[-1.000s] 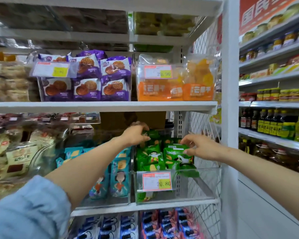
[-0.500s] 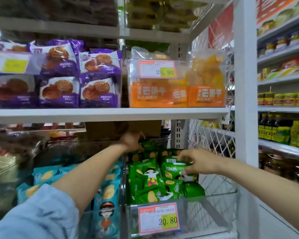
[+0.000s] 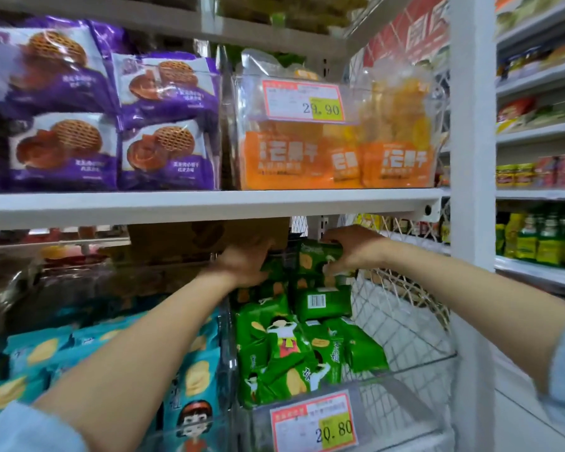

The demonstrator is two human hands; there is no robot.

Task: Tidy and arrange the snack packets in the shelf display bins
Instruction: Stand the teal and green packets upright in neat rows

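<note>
Mid-frame, the right hand (image 3: 353, 251) clasps a green packet (image 3: 313, 257), seemingly restacking the bin (image 3: 405, 368); whether the left hand (image 3: 242, 264) grips anything, I cannot tell.

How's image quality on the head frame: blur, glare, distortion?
Head view: motion blur smears the left edge, softening the purple waffle packets and the blue sleeve; wide-angle stretch slants the top shelf board; the centre is sharper, so the 20.80 price tag reads cleanly; the right hand gripping a green snack packet is mildly soft; lighting even, no harsh glare.
</note>
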